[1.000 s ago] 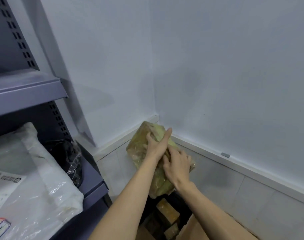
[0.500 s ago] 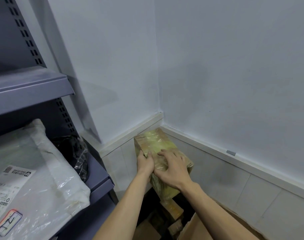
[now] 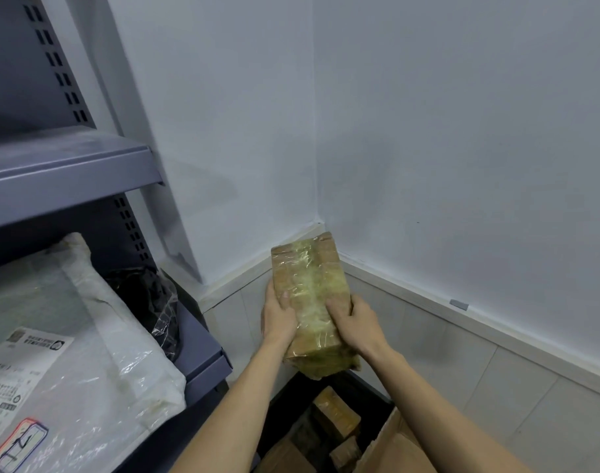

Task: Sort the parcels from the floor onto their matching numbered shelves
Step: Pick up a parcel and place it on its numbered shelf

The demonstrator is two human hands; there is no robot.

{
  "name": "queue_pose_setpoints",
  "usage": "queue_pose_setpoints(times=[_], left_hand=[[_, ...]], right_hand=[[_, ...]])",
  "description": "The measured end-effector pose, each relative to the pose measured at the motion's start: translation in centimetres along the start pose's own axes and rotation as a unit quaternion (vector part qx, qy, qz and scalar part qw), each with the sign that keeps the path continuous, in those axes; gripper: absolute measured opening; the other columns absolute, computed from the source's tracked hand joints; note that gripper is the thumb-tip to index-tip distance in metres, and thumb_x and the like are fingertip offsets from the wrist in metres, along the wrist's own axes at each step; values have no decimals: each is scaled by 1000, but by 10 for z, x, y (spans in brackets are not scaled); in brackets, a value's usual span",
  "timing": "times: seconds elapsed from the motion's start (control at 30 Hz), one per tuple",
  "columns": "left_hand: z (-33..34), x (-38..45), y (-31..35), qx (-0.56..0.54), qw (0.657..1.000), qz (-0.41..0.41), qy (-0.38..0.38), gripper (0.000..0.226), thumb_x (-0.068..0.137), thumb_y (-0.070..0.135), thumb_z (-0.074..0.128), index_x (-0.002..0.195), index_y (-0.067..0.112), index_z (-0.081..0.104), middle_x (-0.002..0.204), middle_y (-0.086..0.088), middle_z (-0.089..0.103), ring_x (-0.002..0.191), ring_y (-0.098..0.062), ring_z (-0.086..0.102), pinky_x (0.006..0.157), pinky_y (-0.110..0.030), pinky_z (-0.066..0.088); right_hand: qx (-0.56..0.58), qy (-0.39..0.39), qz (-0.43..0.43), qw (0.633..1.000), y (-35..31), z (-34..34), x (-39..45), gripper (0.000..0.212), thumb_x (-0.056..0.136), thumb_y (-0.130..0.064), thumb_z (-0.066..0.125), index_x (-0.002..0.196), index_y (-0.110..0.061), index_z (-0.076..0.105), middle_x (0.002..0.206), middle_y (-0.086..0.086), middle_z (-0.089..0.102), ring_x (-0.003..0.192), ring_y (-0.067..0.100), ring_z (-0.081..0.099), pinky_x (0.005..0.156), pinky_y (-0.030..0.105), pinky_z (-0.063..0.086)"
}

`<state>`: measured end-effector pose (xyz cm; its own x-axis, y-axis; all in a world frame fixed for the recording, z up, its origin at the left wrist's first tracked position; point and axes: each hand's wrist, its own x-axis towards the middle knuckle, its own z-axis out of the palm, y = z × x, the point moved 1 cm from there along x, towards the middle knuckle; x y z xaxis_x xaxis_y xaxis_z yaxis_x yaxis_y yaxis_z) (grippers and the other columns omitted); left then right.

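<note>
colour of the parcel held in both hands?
Brown cardboard parcel wrapped in clear, yellowish-green tinted tape; shows best in the head view, the only one.

parcel (image 3: 309, 295) turned lengthwise and raised, left hand (image 3: 277, 317) shifted to its side, right hand (image 3: 355, 324) opposite

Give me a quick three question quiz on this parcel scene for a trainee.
1. True or false: both hands hold the taped box.
2. What lies on the shelf beside the white bag? A black bag, B bottle, C shoe.
3. Fill in: below the box sits a dark bin of ____.

Key: 1 true, left hand and right hand. 2 A, black bag. 3 parcels.
</note>
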<state>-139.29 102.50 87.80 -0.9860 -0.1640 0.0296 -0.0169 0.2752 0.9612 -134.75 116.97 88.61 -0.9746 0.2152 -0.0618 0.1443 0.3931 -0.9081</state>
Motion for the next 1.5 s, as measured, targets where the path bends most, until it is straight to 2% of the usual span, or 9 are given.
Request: queue_pose_setpoints(times=[0.1,0.3,0.5,0.63,0.73,1.0,1.17,1.3,1.5], left_hand=[[5,-3,10,158,985,-26,-63,63,97,53,46,153,42,19,150,-12,19,142,-33,21,113,-45,26],[1,4,22,37,986,-152,-58,119,64,72,74,152,45,0,155,-22,6,144,-40,14,115,-53,23],[-16,6,3,-57,991,-123,-17,98,64,60,76,149,35,33,149,-6,42,135,-27,40,112,-42,36],[-21,1,2,-99,985,-129,-55,110,50,63,80,147,34,39,137,-4,56,118,-22,58,104,-42,47],[-26,2,-3,-136,980,-130,-67,93,68,46,83,148,30,39,126,-5,63,105,-20,65,99,-41,51],[-21,-1,-9,-107,985,-109,-74,34,92,42,59,125,35,64,98,3,75,86,-15,72,77,-29,57],[-5,-4,-11,-23,995,-69,-67,49,103,45,35,151,34,34,138,0,55,113,-18,60,103,-38,46],[3,-1,-14,0,998,-52,-47,48,102,46,34,149,40,32,134,-2,47,84,-6,58,93,-29,46],[11,-9,-16,-21,998,-39,-47,49,101,49,41,147,34,37,143,3,50,125,-19,53,107,-46,44]], right_hand=[[-65,56,-42,995,-4,15,-6,35,98,-41,51,122,-16,55,117,3,65,106,25,61,78,30,44],[-108,60,-188,974,-5,42,-15,34,94,-37,49,124,-26,58,116,-5,66,108,20,58,91,40,47],[-53,-3,-176,983,-24,24,-12,42,102,-52,33,98,-38,72,86,-23,65,81,-1,58,74,27,46],[-161,15,-115,980,-12,14,7,48,104,-44,22,138,-29,54,145,2,50,131,22,43,110,39,33],[-219,39,-41,974,-2,2,12,55,100,-34,39,152,-20,27,152,11,33,137,30,27,112,40,24],[-83,46,58,994,13,-8,13,34,100,-37,39,118,-9,45,109,11,63,97,29,60,84,40,49],[-71,80,5,994,11,-5,4,17,102,-33,42,108,-16,42,99,4,62,86,23,62,73,37,49],[-33,99,0,995,18,-6,3,16,101,-34,42,110,-21,40,100,4,64,84,25,66,80,47,54],[-8,118,13,993,25,-9,-9,16,101,-37,43,109,-24,40,99,2,64,81,24,68,76,45,56]])
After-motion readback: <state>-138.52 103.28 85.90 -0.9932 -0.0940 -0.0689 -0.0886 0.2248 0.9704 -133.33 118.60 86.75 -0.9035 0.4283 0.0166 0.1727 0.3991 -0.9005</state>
